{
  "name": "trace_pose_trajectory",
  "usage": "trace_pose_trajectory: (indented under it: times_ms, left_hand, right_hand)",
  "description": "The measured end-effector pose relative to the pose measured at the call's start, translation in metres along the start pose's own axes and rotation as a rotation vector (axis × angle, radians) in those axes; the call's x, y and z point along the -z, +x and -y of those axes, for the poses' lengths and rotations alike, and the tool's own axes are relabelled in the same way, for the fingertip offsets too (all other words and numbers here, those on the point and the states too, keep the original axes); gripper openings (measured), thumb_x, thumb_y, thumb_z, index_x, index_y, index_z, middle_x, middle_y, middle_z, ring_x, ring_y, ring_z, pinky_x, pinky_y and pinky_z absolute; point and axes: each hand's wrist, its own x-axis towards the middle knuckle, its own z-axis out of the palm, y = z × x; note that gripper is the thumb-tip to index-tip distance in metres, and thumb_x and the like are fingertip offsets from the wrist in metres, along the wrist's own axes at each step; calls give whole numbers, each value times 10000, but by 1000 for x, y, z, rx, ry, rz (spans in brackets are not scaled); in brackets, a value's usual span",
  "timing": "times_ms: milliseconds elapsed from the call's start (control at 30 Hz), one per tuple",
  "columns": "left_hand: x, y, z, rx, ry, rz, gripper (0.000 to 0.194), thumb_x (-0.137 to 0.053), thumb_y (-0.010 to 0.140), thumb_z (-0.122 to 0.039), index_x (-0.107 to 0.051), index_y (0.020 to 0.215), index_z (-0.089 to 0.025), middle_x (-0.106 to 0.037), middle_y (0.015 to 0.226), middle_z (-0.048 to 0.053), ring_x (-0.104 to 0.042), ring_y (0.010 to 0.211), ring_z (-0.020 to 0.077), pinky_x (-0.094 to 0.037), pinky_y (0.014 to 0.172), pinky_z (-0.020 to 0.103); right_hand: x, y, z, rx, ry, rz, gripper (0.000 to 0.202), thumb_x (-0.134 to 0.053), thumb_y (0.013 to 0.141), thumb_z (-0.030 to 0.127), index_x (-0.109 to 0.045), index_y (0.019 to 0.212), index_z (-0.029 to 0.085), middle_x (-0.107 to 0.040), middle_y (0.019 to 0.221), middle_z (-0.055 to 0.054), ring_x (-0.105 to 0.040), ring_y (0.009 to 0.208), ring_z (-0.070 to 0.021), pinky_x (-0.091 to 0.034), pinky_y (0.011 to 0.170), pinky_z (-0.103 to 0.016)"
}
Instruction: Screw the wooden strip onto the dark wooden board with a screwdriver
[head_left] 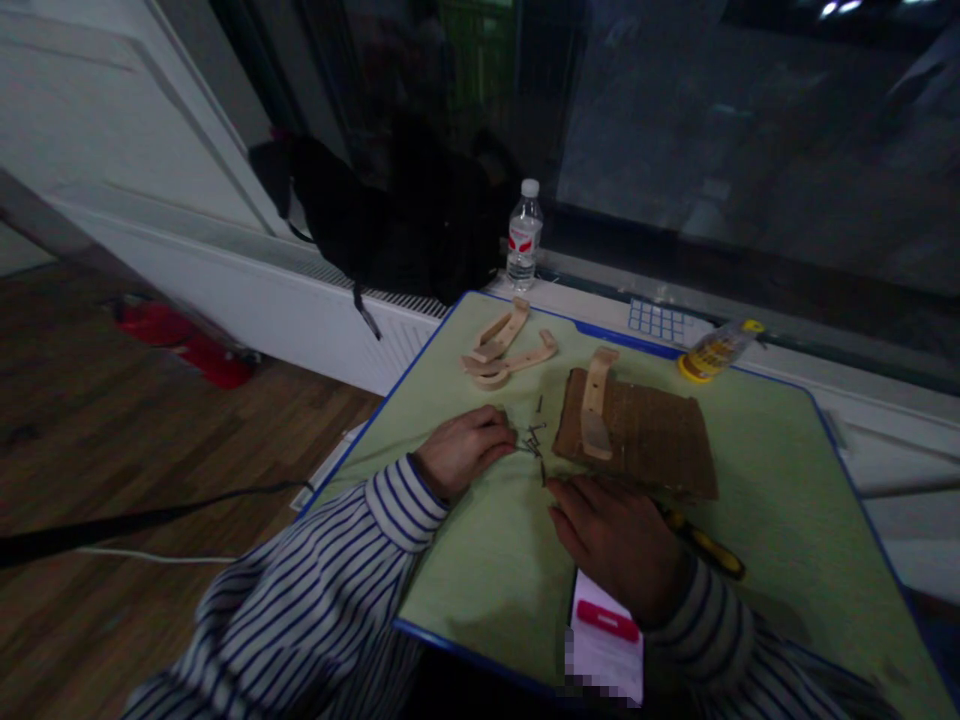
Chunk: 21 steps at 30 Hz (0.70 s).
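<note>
My left hand (469,447) rests on the green tabletop with its fingers curled together, a screw at the fingertips. Beside them lies a loose cluster of small dark screws (534,440), and one more screw (539,404) lies farther back. My right hand (611,535) lies palm down, thumb apart from the fingers, its fingertips close to another screw (543,473). Behind that hand is a black and yellow screwdriver (709,547), its front part hidden. A curved wooden piece with holes (597,405) lies on a brown cardboard piece (660,435).
More curved wooden pieces (506,335) lie by a tape roll (489,376). A yellow-capped clear container (720,352) lies at the back right. A phone (607,640) is under my right wrist. A water bottle (525,240) and black bag (405,220) sit by the window.
</note>
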Motion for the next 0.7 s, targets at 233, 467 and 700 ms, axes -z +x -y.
trace_pose_trajectory:
  times_ms: [233, 467, 700]
  left_hand:
    - [7, -6, 5, 2, -199, -39, 218, -449, 939, -271, -618, 894, -141, -653, 849, 57, -605, 782, 140, -484, 730, 245]
    - [9, -5, 1, 106, -247, -35, 163, -493, 910, -246, -628, 888, -157, -678, 828, 32, -620, 755, 128, -484, 716, 239]
    - [6, -2, -3, 93, -289, -33, 195, -464, 927, -263, -624, 904, -155, -687, 944, 57, -633, 861, 148, -502, 799, 280]
  right_hand:
    - [-10, -4, -6, -24, -48, -100, 236, -495, 905, 221, -659, 1073, 193, -706, 868, -44, -665, 811, -199, -488, 766, -357]
    - [-10, 0, -3, -34, -157, 9, 348, -506, 900, 237, -583, 1239, 235, -694, 947, -63, -687, 743, -217, -526, 634, -355]
    - [-6, 7, -2, -52, -157, 141, 432, -482, 898, 204, -520, 1324, 267, -684, 1077, -109, -699, 710, -217, -547, 612, -358]
